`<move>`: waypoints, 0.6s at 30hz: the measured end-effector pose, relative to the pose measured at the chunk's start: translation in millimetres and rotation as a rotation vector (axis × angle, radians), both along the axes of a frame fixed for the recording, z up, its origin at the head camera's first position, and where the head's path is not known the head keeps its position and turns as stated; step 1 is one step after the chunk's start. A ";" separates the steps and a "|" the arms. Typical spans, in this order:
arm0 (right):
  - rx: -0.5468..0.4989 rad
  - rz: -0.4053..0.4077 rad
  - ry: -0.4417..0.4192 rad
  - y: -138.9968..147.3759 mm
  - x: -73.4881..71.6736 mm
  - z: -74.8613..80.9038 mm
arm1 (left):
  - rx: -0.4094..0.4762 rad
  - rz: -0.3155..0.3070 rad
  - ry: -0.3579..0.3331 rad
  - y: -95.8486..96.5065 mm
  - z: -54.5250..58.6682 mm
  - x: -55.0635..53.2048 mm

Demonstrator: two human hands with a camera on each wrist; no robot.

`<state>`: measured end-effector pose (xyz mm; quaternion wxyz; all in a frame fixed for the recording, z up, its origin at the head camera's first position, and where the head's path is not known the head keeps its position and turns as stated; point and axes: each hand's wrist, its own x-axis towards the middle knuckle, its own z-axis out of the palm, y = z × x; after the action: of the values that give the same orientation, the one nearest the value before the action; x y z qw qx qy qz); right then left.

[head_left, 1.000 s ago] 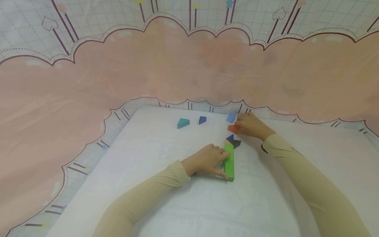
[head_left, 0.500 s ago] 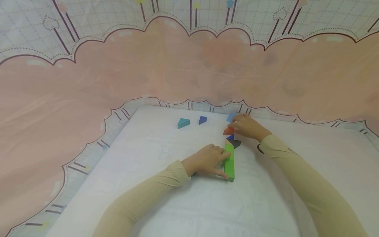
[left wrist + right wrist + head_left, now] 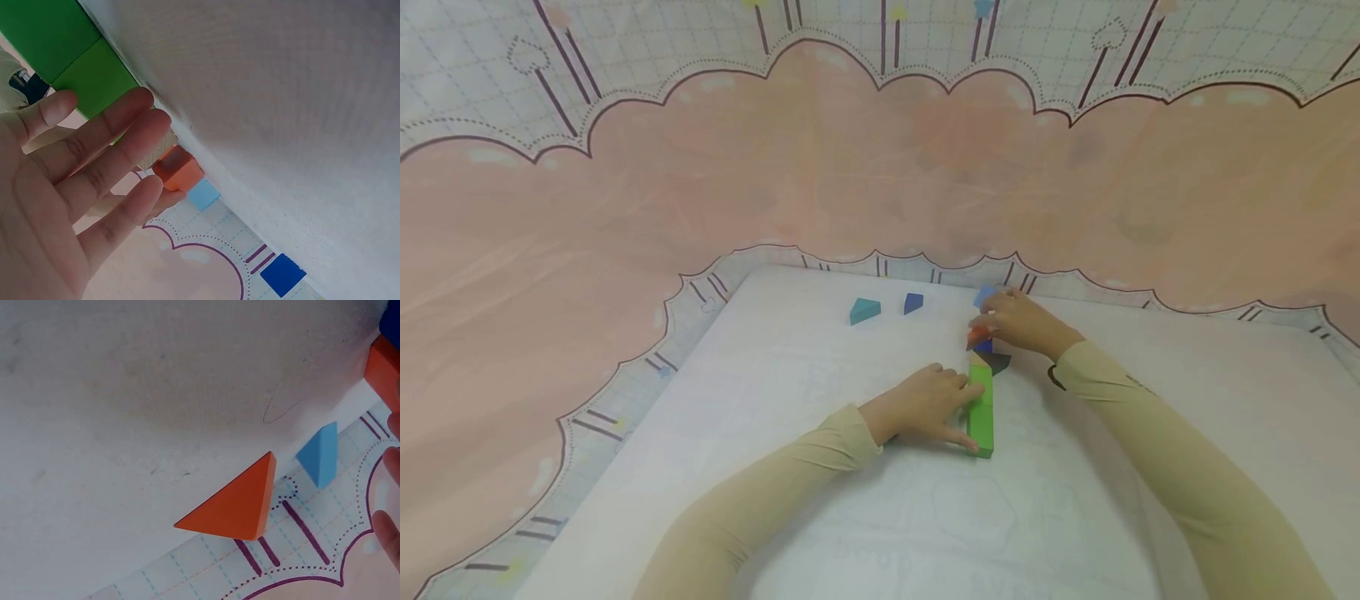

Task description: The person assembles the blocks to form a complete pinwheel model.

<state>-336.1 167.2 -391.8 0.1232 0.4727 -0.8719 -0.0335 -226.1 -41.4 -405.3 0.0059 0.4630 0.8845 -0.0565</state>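
Note:
My left hand [image 3: 928, 404] rests its fingertips and thumb against the left side and top of two green blocks [image 3: 981, 421] lined end to end. In the left wrist view its fingers look nearly straight. My right hand [image 3: 1026, 321] pinches an orange block [image 3: 977, 336] just beyond a small blue piece [image 3: 984, 346], partly covering it. Between that piece and the green blocks lie a plain wooden piece [image 3: 977, 359] and a black piece [image 3: 997, 363]. A light blue block [image 3: 983, 295] sits behind the right hand, partly hidden by it.
Left of the row, a teal block [image 3: 865, 311] and a dark blue block [image 3: 913, 303] lie apart on the white tabletop [image 3: 760, 375]. The right wrist view shows another orange triangular block [image 3: 231, 503]. A patterned pink cloth [image 3: 850, 167] rises behind the table.
My right hand has moved left and slightly nearer with the orange block, bringing it close against the small blue piece. The left hand has stayed on the green blocks.

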 end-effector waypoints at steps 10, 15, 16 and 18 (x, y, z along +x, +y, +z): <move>0.015 0.010 -0.010 -0.9 3.0 -0.3 | 0.005 -0.008 0.019 -0.3 -2.2 -1.0; 0.016 -0.003 -0.034 -0.9 5.3 -0.4 | 0.004 -0.011 0.032 -0.2 -2.6 -1.6; 0.016 -0.006 -0.037 -0.9 5.8 -0.2 | 0.004 -0.011 0.032 -0.2 -2.6 -1.7; 0.020 -0.010 -0.035 -1.3 6.9 0.2 | 0.004 -0.011 0.030 -0.1 -2.4 -1.9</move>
<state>-329.2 165.9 -391.6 0.1029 0.4702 -0.8759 -0.0342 -228.0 -41.5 -407.7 -0.0088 0.4668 0.8822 -0.0616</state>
